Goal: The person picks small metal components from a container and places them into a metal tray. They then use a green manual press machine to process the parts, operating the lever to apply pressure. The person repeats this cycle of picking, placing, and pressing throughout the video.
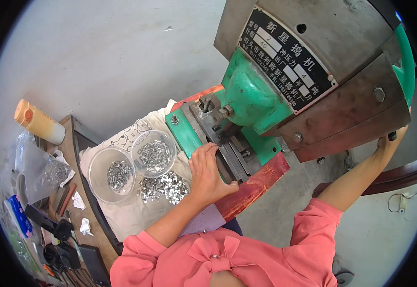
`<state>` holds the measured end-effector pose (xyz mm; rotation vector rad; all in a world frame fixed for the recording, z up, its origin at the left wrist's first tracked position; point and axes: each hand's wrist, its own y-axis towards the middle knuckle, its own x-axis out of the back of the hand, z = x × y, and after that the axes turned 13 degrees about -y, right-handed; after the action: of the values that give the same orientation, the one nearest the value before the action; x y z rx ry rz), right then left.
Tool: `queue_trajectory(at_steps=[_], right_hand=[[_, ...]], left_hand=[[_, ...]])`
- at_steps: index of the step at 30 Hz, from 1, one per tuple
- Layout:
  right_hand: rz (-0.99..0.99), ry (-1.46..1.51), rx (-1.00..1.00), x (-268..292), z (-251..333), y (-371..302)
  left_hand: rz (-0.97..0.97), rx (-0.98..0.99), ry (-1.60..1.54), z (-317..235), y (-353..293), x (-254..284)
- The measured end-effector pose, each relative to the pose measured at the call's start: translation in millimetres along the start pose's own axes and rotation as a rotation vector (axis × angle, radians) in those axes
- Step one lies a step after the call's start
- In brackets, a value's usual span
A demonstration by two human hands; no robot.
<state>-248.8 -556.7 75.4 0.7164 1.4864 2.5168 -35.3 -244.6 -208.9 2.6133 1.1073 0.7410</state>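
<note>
One press [256, 91] carries the die [235, 162]; our left hand [208, 176] touches it, our right hand [400, 134] lies mostly hidden. We cannot tell either grip. Apparently, we are positioning work; the next move calls for clearance.

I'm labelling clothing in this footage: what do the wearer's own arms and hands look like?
Loose, coral-pink cloth sleeves end near the elbows, leaving the forearms bare. The left hand is bare, with no glove or watch showing. The right hand is mostly hidden, so its details can't be made out.
</note>
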Motion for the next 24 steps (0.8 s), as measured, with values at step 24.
queue_trajectory(at_steps=[24], right_hand=[[-0.068, 0.158, -0.411, -106.7, -11.5, -253.4]], left_hand=[[0.198, -0.208, 0.167, -8.3, -10.3, 16.3]])
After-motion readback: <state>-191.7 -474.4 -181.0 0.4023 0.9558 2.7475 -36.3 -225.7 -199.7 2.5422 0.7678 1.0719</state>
